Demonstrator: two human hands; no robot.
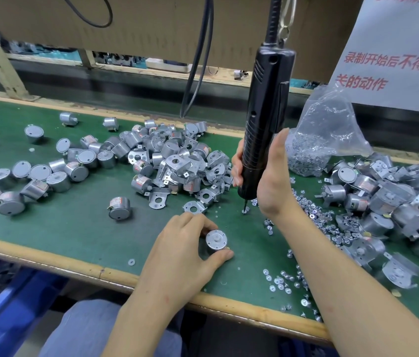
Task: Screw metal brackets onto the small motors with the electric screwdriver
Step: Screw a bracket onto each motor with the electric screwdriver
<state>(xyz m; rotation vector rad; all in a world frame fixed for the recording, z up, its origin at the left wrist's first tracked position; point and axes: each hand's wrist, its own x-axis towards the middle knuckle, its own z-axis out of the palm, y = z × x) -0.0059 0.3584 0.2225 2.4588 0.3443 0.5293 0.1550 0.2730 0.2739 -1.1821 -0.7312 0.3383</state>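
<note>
Pinching motor (pixel 216 239) near table edge (pixel 49 258), left hand (pixel 185 251); right hand (pixel 272 181) grips upright screwdriver (pixel 265 112).

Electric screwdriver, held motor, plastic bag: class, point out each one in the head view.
Electric screwdriver (pixel 265 112): head view, on the black body, mid-length.
Held motor (pixel 216 239): head view, on its round top face.
Plastic bag (pixel 332 124): head view, on the clear upper part.

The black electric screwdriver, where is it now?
Head view, right of centre: the black electric screwdriver stands upright in the right hand, tip at a loose screw on the green mat, beside the clear plastic bag.
</note>
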